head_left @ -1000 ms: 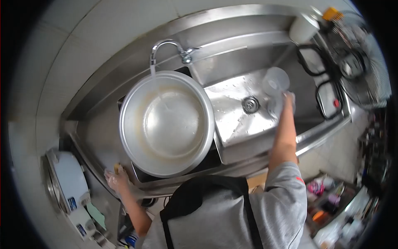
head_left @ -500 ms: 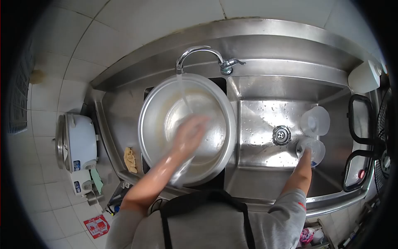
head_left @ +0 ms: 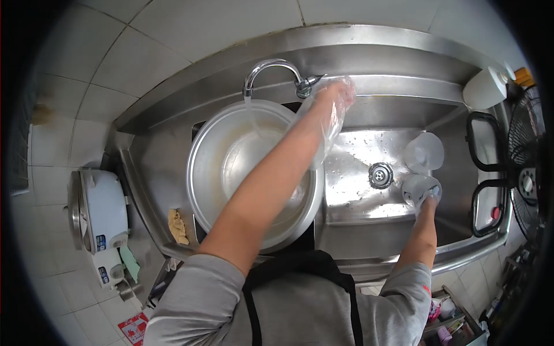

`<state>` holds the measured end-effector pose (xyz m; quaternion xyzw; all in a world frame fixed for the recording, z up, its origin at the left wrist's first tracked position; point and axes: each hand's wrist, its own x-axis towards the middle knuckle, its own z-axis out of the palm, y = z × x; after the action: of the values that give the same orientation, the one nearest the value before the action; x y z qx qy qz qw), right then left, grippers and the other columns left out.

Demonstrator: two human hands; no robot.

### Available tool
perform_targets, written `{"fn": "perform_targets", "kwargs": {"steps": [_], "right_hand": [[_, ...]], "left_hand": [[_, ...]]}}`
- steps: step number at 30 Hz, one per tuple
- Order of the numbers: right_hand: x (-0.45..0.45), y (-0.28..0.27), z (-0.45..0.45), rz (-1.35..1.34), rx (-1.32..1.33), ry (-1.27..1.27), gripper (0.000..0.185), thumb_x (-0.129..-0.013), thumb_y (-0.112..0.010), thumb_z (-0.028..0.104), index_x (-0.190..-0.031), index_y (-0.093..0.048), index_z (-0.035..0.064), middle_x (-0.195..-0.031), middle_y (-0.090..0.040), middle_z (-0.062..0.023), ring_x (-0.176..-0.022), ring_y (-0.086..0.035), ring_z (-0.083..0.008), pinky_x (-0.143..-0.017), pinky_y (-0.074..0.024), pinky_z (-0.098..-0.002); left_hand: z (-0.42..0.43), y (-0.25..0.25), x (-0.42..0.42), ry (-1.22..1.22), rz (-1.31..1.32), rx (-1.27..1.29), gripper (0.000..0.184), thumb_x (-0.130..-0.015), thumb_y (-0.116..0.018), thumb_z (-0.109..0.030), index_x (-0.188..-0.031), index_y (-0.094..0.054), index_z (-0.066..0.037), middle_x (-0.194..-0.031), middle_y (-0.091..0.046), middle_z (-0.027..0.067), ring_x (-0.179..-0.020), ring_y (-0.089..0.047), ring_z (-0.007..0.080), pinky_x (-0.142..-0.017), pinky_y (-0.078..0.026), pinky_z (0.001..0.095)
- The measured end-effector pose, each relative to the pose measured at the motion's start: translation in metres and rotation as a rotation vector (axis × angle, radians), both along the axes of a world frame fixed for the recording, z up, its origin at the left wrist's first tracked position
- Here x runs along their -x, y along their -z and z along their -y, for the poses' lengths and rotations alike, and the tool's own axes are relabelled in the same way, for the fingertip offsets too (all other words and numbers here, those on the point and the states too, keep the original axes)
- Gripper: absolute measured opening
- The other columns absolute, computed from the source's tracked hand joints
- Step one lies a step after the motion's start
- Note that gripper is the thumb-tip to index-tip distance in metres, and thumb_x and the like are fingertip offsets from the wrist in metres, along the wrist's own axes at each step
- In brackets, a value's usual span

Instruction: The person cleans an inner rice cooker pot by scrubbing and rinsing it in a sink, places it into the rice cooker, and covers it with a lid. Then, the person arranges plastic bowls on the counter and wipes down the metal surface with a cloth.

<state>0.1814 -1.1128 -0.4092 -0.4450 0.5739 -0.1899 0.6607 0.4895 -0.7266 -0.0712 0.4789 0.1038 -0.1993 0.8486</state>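
translucent container [head_left: 411,188], in steel sink [head_left: 346,199], chrome faucet [head_left: 276,61], running

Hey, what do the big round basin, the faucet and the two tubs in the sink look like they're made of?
Basin: metal, probably aluminium; dull silver-grey with soft highlights.

Faucet: likely chrome-plated metal; polished, with bright, sharp reflections.

Tubs: apparently plastic; whitish and translucent, though glass can't be wholly ruled out.
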Motion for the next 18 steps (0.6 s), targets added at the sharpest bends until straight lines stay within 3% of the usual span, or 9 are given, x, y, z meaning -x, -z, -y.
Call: {"fn": "perform_targets", "kwargs": {"steps": [1, 2, 4, 5, 9, 12, 14, 16, 18], "right_hand": [[0.0, -0.006, 0.006, 0.153, -0.044, 0.099, 0.034, -0.078, -0.054, 0.011, -0.111, -0.052, 0.0051, -0.093, -0.059, -0.0087, -0.082, -0.059, -0.0206, -0.068, -0.0474, -0.0343], [-0.005, -0.036, 0.003, 0.099, -0.029, 0.059, 0.032, -0.079, -0.054, 0.013, -0.11, -0.053, 0.0048, -0.094, -0.059, -0.0084, -0.081, -0.058, -0.0206, -0.068, -0.0474, -0.0339], [-0.013, -0.115, -0.031, -0.024, -0.009, -0.022, 0.029, -0.081, -0.054, 0.016, -0.107, -0.053, 0.0041, -0.095, -0.058, -0.0079, -0.079, -0.058, -0.0207, -0.068, -0.0475, -0.0332], [-0.005, -0.101, -0.008, -0.103, 0.01, -0.052, 0.03, -0.082, -0.056, 0.022, -0.106, -0.054, 0.0038, -0.096, -0.059, -0.0078, -0.078, -0.058, -0.021, -0.068, -0.0479, -0.0327], [-0.013, -0.225, -0.054, -0.183, -0.013, -0.008, 0.026, -0.078, -0.063, 0.034, -0.092, -0.057, 0.0117, -0.077, -0.058, -0.0006, -0.059, -0.055, -0.0145, -0.05, -0.046, -0.0276], [-0.009, -0.232, -0.03, 0.176, -0.033, -0.27, 0.033, -0.078, -0.064, 0.035, -0.097, -0.058, 0.0089, -0.082, -0.06, -0.0031, -0.066, -0.059, -0.0158, -0.055, -0.0491, -0.0277], [-0.023, -0.253, -0.035, 0.149, -0.012, -0.395, 0.039, -0.078, -0.065, 0.033, -0.105, -0.056, 0.007, -0.089, -0.061, -0.0048, -0.071, -0.06, -0.0169, -0.059, -0.05, -0.0287], [-0.051, -0.295, -0.063, 0.15, 0.002, -0.592, 0.046, -0.077, -0.065, 0.033, -0.112, -0.053, 0.0051, -0.094, -0.061, -0.0061, -0.078, -0.061, -0.0178, -0.064, -0.0504, -0.0297], [-0.075, -0.356, -0.142, 0.184, 0.068, -0.903, 0.056, -0.074, -0.067, 0.034, -0.118, -0.05, 0.0027, -0.099, -0.06, -0.0067, -0.086, -0.06, -0.018, -0.073, -0.0492, -0.0303]], "left_hand": [[0.003, 0.007, 0.001, -0.019, -0.095, 0.062, 0.028, -0.076, -0.049, -0.002, -0.102, -0.048, 0.007, -0.098, -0.056, 0.0183, -0.08, -0.058, 0.0275, -0.075, -0.048, 0.0384], [0.004, 0.016, 0.001, -0.038, -0.192, 0.124, 0.026, -0.076, -0.049, -0.002, -0.1, -0.048, 0.007, -0.097, -0.056, 0.0181, -0.079, -0.058, 0.0281, -0.073, -0.049, 0.0386], [-0.008, 0.027, -0.023, -0.085, -0.074, 0.165, 0.021, -0.074, -0.049, -0.001, -0.094, -0.048, 0.005, -0.088, -0.054, 0.0155, -0.078, -0.056, 0.0278, -0.07, -0.048, 0.0394], [-0.012, 0.026, -0.04, -0.119, -0.066, 0.205, 0.021, -0.073, -0.049, -0.002, -0.093, -0.049, 0.005, -0.086, -0.053, 0.0146, -0.079, -0.056, 0.0274, -0.071, -0.048, 0.0392], [-0.008, 0.041, -0.069, -0.241, 0.042, 0.41, 0.02, -0.072, -0.052, -0.004, -0.092, -0.05, 0.001, -0.086, -0.052, 0.01, -0.084, -0.053, 0.0236, -0.077, -0.046, 0.0372], [-0.008, 0.015, -0.011, -0.003, 0.003, 0.178, 0.026, -0.074, -0.06, -0.015, -0.097, -0.055, -0.005, -0.086, -0.053, 0.0045, -0.08, -0.053, 0.0176, -0.069, -0.045, 0.0315], [-0.017, 0.012, 0.049, 0.219, 0.184, 0.204, 0.036, -0.08, -0.059, -0.017, -0.113, -0.05, -0.006, -0.108, -0.054, 0.006, -0.102, -0.052, 0.0198, -0.088, -0.042, 0.035], [-0.058, 0.002, 0.126, 0.444, 0.29, 0.05, 0.044, -0.084, -0.057, -0.023, -0.123, -0.045, -0.005, -0.12, -0.05, 0.0085, -0.115, -0.046, 0.0203, -0.095, -0.038, 0.0346], [-0.125, 0.013, 0.175, 0.396, 0.478, -0.247, 0.045, -0.083, -0.057, -0.018, -0.125, -0.044, -0.005, -0.123, -0.049, 0.0114, -0.118, -0.043, 0.0218, -0.097, -0.036, 0.0353]]}}
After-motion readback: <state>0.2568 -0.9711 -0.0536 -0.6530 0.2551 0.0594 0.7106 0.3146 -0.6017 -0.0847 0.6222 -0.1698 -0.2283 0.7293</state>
